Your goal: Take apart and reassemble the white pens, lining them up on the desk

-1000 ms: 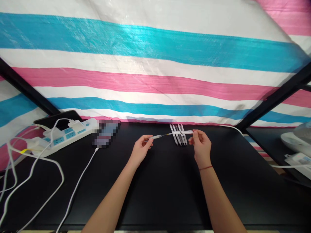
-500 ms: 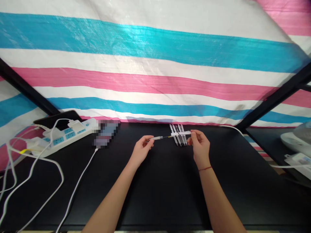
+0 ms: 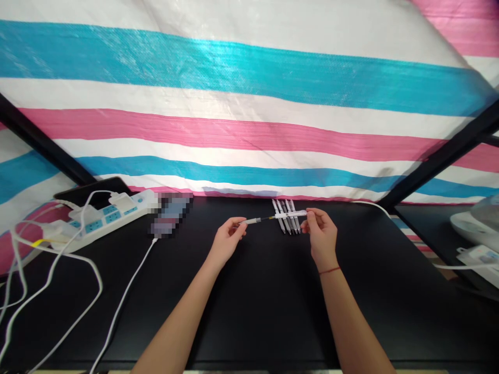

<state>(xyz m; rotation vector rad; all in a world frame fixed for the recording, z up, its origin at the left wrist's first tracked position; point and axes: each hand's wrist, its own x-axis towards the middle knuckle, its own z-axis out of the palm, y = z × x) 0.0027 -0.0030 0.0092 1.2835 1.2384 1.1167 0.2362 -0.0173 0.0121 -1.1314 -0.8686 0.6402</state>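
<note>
Between my hands is a pen in two parts, joined by a thin dark refill (image 3: pixel 267 218) with a yellowish stretch. My left hand (image 3: pixel 229 236) is closed in a pinch on the pale, greyish pen barrel section (image 3: pixel 252 221). At the other end, my right hand (image 3: pixel 320 231) pinches the tip of a white pen barrel (image 3: pixel 291 214). Behind and below that white part, several white and dark pens (image 3: pixel 286 227) lie side by side on the black table (image 3: pixel 265 301). The fingers partly hide both ends of the held pen.
At the left, a white power strip (image 3: pixel 144 201) carries plugs and tangled white cables (image 3: pixel 52 270). Behind it leans a dark flat device (image 3: pixel 93 189). A blurred-out phone-like item (image 3: pixel 170 214) has a cable attached. Striped sheeting (image 3: pixel 249 135) hangs behind the table.
</note>
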